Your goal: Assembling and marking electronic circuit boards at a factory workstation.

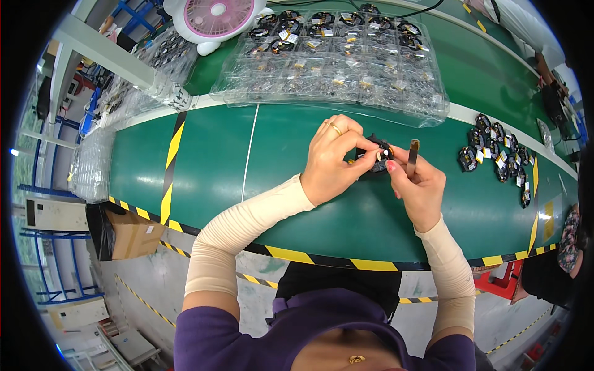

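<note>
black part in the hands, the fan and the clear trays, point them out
black part (375,146), head view, on its dark top edge above the fingertips
fan (216,15), head view, on the pink grille
clear trays (346,74), head view, on the middle of the top tray

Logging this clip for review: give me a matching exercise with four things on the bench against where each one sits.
Things:
1. small black part
2. desk fan
3. clear plastic trays
4. loose black parts

Places:
A. far left, at the back of the green bench
B. pinched between the left hand and the right hand
C. lying in a group on the right of the bench
D. stacked at the back, right of the fan

Pairs: 1-B, 2-A, 3-D, 4-C
</note>
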Demonstrator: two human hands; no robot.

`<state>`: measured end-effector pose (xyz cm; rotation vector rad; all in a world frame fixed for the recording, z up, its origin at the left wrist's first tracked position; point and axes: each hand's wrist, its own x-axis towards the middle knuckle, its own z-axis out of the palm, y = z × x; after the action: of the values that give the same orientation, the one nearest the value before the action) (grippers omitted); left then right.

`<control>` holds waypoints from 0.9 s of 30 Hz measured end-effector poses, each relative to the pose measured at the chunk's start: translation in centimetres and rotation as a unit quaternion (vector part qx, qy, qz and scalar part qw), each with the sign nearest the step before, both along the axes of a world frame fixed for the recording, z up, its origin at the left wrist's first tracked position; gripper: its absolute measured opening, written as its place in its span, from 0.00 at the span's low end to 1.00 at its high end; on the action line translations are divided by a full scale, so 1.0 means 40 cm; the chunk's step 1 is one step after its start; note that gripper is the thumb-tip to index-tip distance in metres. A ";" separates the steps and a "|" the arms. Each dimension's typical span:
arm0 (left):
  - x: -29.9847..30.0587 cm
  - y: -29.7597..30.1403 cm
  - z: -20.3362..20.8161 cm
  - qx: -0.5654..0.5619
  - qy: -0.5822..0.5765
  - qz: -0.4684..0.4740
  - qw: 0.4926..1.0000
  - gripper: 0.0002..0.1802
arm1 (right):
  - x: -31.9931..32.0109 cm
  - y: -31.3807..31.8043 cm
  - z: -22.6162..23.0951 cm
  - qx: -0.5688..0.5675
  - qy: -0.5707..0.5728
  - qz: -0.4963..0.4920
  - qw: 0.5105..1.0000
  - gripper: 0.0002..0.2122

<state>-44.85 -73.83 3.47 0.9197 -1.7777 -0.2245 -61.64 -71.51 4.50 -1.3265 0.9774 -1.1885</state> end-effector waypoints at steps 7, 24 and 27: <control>-0.009 0.005 0.001 0.033 0.021 -0.011 0.999 0.09 | -0.006 -0.001 -0.006 -0.014 0.021 -0.007 1.000 0.12; 0.010 0.006 0.041 0.217 0.011 -0.111 0.970 0.09 | -0.031 -0.012 -0.024 -0.065 0.094 -0.001 0.993 0.12; 0.015 -0.021 0.024 0.388 0.117 -0.193 0.894 0.14 | -0.028 -0.030 -0.023 -0.014 0.078 0.021 0.997 0.13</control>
<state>-44.24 -74.68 4.44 1.0060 -1.6279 -1.3226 -62.76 -72.72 3.58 -1.4723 1.0405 -1.0825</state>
